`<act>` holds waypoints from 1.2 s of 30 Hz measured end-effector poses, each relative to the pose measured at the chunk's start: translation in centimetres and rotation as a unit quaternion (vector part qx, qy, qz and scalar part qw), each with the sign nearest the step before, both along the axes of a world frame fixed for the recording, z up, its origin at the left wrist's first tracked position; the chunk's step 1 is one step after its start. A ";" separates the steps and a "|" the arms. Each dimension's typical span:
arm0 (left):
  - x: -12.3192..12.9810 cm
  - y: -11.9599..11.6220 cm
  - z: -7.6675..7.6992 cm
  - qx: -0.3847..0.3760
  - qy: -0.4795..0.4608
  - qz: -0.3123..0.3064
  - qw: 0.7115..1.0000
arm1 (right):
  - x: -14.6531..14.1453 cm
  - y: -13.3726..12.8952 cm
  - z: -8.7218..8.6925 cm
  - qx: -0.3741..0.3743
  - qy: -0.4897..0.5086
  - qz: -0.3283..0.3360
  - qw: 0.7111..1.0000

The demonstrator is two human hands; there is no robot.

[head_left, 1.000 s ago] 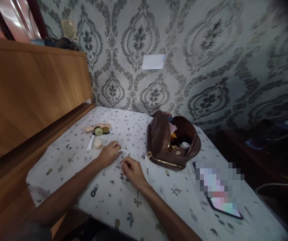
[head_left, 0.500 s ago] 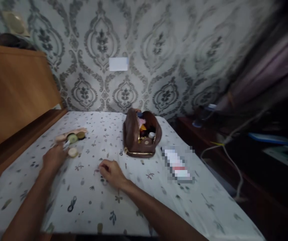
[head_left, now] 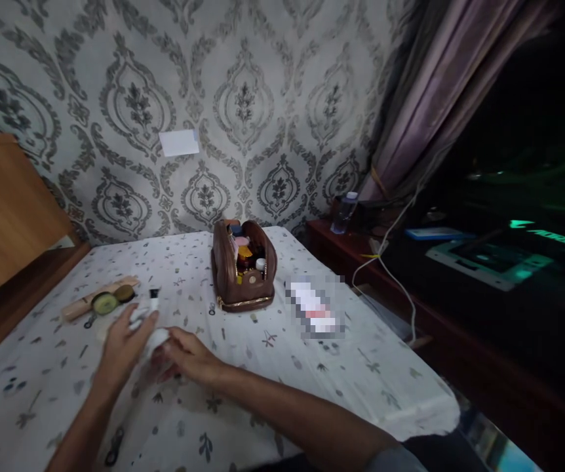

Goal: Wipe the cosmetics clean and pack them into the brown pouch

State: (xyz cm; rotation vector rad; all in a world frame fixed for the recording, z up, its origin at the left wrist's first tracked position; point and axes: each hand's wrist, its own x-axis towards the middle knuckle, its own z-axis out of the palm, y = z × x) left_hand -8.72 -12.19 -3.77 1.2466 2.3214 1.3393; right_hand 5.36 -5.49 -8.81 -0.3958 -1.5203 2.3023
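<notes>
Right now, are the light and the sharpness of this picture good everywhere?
Not everywhere: in the head view, the far right is very dark around glowing green lettering; the left hand and right hand look soft; coarse squares cover a flat object.

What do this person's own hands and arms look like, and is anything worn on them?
The left hand and right hand are ungloved, both forearms uncovered. A plain grey sleeve shows near the right elbow; no left sleeve is in view. No watch or bracelet shows; blur hides whether there are rings.
</notes>
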 end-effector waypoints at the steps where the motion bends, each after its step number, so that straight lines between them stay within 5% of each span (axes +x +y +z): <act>1: 1.8 1.0 -0.2 0.009 -0.012 -0.010 1.000 | 0.2 0.0 0.1 -0.019 0.003 0.001 1.000; 6: 5.2 3.4 -2.0 0.017 0.022 -0.076 0.997 | 1.8 1.1 -0.3 0.025 -0.049 -0.072 0.996; 11: 4.4 3.6 -3.5 0.083 0.062 -0.041 0.994 | 2.9 1.9 -0.9 0.281 -0.095 -0.129 0.946; 15: 3.6 3.5 -3.2 0.096 0.057 -0.052 0.992 | 3.5 1.8 -0.7 0.384 -0.094 -0.072 0.916; 24: 0.6 2.6 -2.4 0.030 -0.096 -0.091 0.991 | 4.3 2.4 -0.4 0.398 -0.092 -0.037 0.912; 36: 1.3 2.4 -1.6 0.029 -0.350 -0.133 0.927 | 4.5 2.4 -0.2 0.357 -0.096 -0.038 0.929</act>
